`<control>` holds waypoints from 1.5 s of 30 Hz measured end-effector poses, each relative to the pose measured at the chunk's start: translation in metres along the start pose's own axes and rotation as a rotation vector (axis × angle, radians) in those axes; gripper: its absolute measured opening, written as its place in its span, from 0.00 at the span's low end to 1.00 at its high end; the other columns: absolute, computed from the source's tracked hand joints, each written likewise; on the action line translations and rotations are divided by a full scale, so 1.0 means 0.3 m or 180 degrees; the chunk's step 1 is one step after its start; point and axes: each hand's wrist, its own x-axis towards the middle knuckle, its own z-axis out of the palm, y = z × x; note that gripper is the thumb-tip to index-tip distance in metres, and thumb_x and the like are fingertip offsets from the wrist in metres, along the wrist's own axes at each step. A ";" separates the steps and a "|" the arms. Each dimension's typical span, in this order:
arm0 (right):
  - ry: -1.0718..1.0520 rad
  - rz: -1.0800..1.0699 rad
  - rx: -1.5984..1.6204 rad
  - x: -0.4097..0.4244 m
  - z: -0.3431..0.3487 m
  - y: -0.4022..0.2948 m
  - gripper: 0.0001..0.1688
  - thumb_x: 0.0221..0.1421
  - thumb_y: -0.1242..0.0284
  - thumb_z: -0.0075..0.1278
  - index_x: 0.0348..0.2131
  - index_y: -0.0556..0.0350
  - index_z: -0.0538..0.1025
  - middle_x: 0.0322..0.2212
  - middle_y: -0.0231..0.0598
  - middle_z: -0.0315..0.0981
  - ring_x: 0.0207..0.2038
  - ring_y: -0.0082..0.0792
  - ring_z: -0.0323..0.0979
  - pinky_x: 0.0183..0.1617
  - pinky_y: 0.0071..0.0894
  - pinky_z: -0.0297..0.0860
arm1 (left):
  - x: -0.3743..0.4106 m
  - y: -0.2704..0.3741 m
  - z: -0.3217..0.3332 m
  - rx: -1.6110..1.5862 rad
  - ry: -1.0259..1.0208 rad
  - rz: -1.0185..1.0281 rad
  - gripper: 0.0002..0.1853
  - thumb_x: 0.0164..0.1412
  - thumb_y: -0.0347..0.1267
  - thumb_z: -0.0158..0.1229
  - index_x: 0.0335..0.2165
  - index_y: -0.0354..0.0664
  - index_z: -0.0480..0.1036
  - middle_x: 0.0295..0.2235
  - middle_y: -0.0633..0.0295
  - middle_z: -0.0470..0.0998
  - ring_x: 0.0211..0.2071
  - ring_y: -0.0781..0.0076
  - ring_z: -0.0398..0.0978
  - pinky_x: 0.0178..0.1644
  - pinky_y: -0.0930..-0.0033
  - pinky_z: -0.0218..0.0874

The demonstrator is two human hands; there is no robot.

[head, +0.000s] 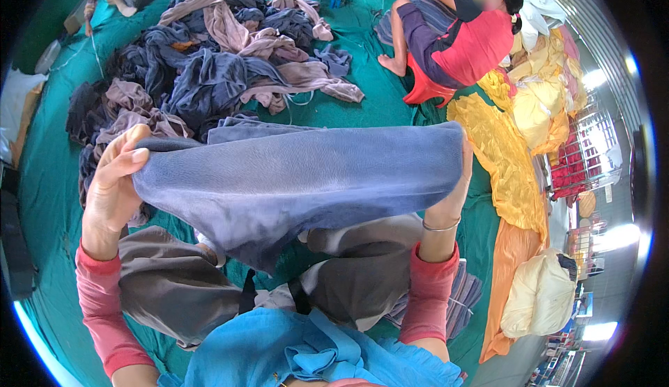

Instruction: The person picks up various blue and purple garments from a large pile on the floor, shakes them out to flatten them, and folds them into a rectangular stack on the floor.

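A blue-grey cloth [303,165] is stretched out sideways above my lap, its lower part hanging in a loose point. At its left end, my left hand [116,183] grips the edge between thumb and fingers. My right hand [453,191] holds the other end, with most of its fingers hidden behind the fabric. Just beyond the held piece, another blue-grey cloth [245,128] is partly visible, mostly covered by it. Beneath it are my legs in dark grey trousers [172,277].
A large heap of crumpled dark blue and mauve cloths [219,73] lies ahead on the green ground sheet [360,112]. A person [470,42] sits on a red plastic stool [426,81] at the upper right. Tied folded cloths [465,298] lie beside my right arm, near yellow fabric [509,178].
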 end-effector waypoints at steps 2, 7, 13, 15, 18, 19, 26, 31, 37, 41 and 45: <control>-0.0396 0.0515 0.1032 0.009 -0.051 -0.032 0.14 0.59 0.65 0.39 0.40 0.49 0.72 0.36 0.29 0.73 0.39 0.27 0.70 0.45 0.29 0.66 | -0.029 0.015 -0.020 0.0014 -0.0066 0.0096 0.22 0.42 0.34 0.62 0.34 0.40 0.61 0.27 0.70 0.66 0.29 0.82 0.67 0.35 0.80 0.59; -0.0706 -0.0057 0.1125 -0.024 -0.105 -0.063 0.15 0.59 0.67 0.39 0.43 0.51 0.70 0.40 0.33 0.72 0.43 0.34 0.69 0.49 0.38 0.65 | -0.118 0.062 0.001 0.0109 -0.0329 0.0789 0.24 0.37 0.29 0.65 0.26 0.49 0.54 0.20 0.75 0.57 0.24 0.85 0.60 0.29 0.84 0.56; -0.0774 -0.0576 0.0746 0.001 -0.060 -0.093 0.17 0.58 0.69 0.40 0.46 0.56 0.66 0.44 0.40 0.68 0.47 0.35 0.65 0.54 0.41 0.59 | -0.065 0.128 -0.016 0.1910 0.0692 0.2066 0.13 0.49 0.24 0.54 0.30 0.45 0.57 0.28 0.69 0.66 0.31 0.84 0.64 0.32 0.84 0.55; -0.0579 -0.0613 0.0354 0.080 -0.055 -0.071 0.16 0.57 0.71 0.42 0.44 0.59 0.67 0.43 0.40 0.68 0.47 0.31 0.64 0.55 0.35 0.58 | 0.049 0.149 -0.027 0.2840 0.0955 0.2229 0.12 0.52 0.25 0.53 0.29 0.45 0.57 0.27 0.68 0.68 0.30 0.84 0.64 0.33 0.83 0.54; -0.0516 -0.0417 0.0347 0.182 0.021 -0.044 0.12 0.56 0.72 0.43 0.40 0.57 0.70 0.43 0.40 0.68 0.47 0.29 0.65 0.54 0.34 0.58 | 0.224 0.163 -0.043 0.1943 0.0403 0.2088 0.11 0.53 0.25 0.53 0.28 0.45 0.56 0.29 0.67 0.70 0.33 0.83 0.65 0.39 0.80 0.54; -0.0557 -0.0393 0.0437 0.217 0.024 -0.038 0.10 0.56 0.72 0.43 0.38 0.57 0.70 0.42 0.39 0.69 0.46 0.29 0.65 0.53 0.34 0.58 | 0.265 0.183 -0.048 0.1923 0.0291 0.2138 0.11 0.54 0.24 0.52 0.28 0.44 0.56 0.30 0.67 0.70 0.33 0.82 0.64 0.41 0.78 0.53; -0.0441 -0.0261 0.0712 0.223 0.024 -0.047 0.06 0.56 0.70 0.45 0.33 0.52 0.71 0.34 0.33 0.72 0.40 0.27 0.67 0.48 0.34 0.61 | 0.243 0.290 -0.085 0.2323 0.0195 0.2619 0.08 0.52 0.26 0.55 0.29 0.46 0.62 0.29 0.68 0.71 0.34 0.83 0.68 0.38 0.82 0.59; -0.1432 0.0022 -0.0535 0.117 -0.129 0.004 0.10 0.54 0.67 0.47 0.27 0.55 0.70 0.29 0.40 0.70 0.36 0.28 0.67 0.42 0.31 0.62 | 0.080 0.137 -0.134 0.2323 -0.0586 0.1435 0.11 0.43 0.22 0.59 0.28 0.40 0.67 0.27 0.69 0.70 0.31 0.85 0.69 0.35 0.82 0.61; -0.1330 0.1802 -0.1350 0.044 -0.198 0.118 0.12 0.54 0.68 0.47 0.27 0.60 0.72 0.27 0.37 0.71 0.32 0.25 0.69 0.37 0.25 0.66 | 0.082 -0.056 -0.201 0.2146 -0.1172 -0.0146 0.10 0.42 0.19 0.59 0.28 0.37 0.72 0.27 0.66 0.73 0.29 0.81 0.72 0.34 0.80 0.63; -0.0584 0.1850 -0.1318 0.172 -0.230 0.244 0.11 0.53 0.68 0.48 0.32 0.58 0.72 0.29 0.34 0.72 0.33 0.24 0.70 0.38 0.23 0.66 | 0.299 -0.195 -0.249 0.1739 -0.0343 0.0222 0.11 0.50 0.25 0.54 0.36 0.38 0.69 0.27 0.67 0.74 0.29 0.82 0.71 0.35 0.81 0.62; -0.0403 0.1420 -0.2378 0.224 -0.223 0.294 0.10 0.54 0.69 0.46 0.36 0.54 0.72 0.34 0.34 0.72 0.37 0.23 0.69 0.42 0.23 0.64 | 0.496 -0.331 -0.322 0.1795 -0.0009 0.0756 0.13 0.54 0.29 0.52 0.39 0.36 0.67 0.31 0.59 0.76 0.30 0.79 0.71 0.35 0.79 0.61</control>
